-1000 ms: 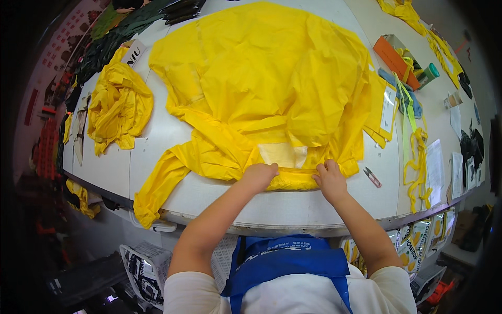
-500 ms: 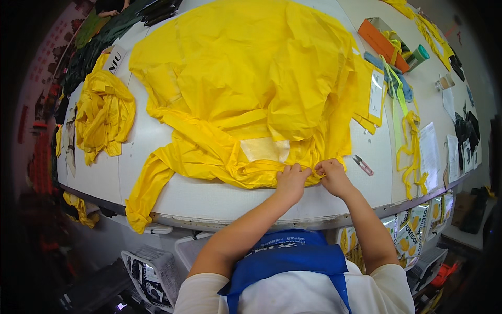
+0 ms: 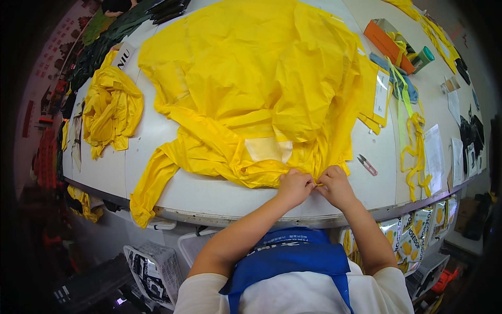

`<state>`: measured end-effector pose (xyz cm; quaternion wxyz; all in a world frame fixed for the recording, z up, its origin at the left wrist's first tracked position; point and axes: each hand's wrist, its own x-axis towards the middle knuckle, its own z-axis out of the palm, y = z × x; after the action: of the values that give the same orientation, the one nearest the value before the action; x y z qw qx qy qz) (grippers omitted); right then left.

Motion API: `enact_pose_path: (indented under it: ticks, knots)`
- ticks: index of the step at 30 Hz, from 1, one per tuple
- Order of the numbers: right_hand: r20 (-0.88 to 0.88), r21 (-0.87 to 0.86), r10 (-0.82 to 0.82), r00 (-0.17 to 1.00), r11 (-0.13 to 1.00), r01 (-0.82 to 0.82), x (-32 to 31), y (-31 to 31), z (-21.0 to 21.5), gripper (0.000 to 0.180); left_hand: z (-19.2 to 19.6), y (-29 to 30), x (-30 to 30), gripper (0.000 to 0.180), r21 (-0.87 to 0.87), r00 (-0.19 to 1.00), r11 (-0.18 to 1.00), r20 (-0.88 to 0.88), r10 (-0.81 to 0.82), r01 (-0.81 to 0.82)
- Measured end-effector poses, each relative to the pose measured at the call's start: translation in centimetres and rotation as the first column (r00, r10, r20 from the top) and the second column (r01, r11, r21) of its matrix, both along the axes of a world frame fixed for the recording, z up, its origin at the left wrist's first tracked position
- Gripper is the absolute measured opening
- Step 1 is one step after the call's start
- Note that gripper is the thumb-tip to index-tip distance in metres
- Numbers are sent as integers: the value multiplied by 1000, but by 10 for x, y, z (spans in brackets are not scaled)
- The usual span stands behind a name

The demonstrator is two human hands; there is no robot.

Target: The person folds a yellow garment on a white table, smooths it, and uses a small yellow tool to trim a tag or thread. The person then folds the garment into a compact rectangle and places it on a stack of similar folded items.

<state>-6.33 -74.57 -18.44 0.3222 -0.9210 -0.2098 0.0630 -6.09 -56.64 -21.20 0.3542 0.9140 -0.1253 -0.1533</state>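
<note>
A large yellow rain jacket lies spread over the white table, with one sleeve trailing to the near left edge. Close to me its fabric is bunched around a whitish patch. My left hand pinches the jacket's near edge with curled fingers. Right beside it, my right hand grips the same edge, the fingertips of both hands nearly touching. What exactly sits between the fingertips is too small to see. Small thread snips with a reddish handle rest to the right of my right hand.
Left of the jacket is a crumpled yellow garment. To the right lie folded yellow pieces with a white label, yellow straps and paper sheets. Farther back stands an orange box beside a green roll. White baskets stand below the table.
Both hands have drawn slightly toward me and closer together, pulling the jacket's edge along. The whole view has shifted a little; other things on the table look unmoved.
</note>
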Motion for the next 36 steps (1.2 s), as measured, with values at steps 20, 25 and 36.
enact_pose_path:
  ticks: [20, 25, 36]
  knots:
    - [-538, 418, -617, 575, 397, 817, 76, -74, -3, 56, 104, 216, -17, 7, -583, 917, 728, -362, 165, -361]
    - [-955, 288, 47, 294, -112, 951, 119, -16, 0, 66, 144, 256, -13, 11, -891, 911, 209, -369, 185, -403]
    - [-572, 549, 338, 747, -519, 655, 173, 72, -17, 41, 194, 334, -16, 13, -980, 916, 69, -146, 373, -184]
